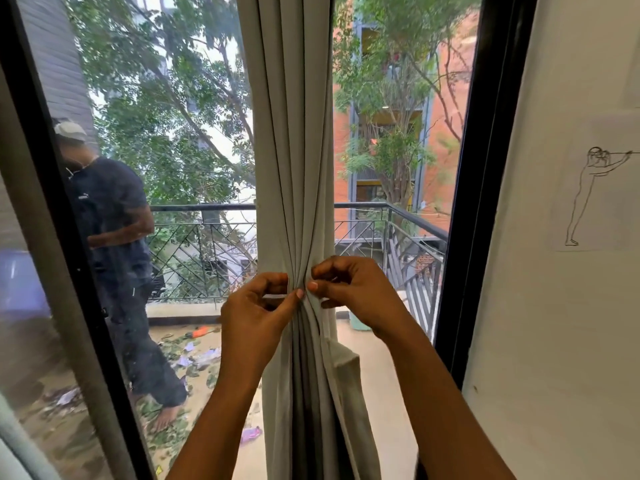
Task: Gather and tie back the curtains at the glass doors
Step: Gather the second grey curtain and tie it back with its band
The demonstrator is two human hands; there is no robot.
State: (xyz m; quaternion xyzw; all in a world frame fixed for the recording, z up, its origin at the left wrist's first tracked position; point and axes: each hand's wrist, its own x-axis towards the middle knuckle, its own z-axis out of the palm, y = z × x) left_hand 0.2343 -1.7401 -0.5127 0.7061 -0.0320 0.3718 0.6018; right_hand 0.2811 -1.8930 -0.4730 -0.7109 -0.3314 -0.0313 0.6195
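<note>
left hand [258, 308] pinches curtain [294, 140] waist | right hand [349, 292] pinches same gathered folds | fingers curled

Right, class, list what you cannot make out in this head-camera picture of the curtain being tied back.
Head view, all four:
1. The top of the curtain and its rail: cut off by the upper edge.
2. Its hem: cut off by the lower edge.
3. Any tie or knot: the left hand and right hand pinch the gathered folds and cover that spot.
4. What lies behind the curtain: hidden by the fabric.
</note>
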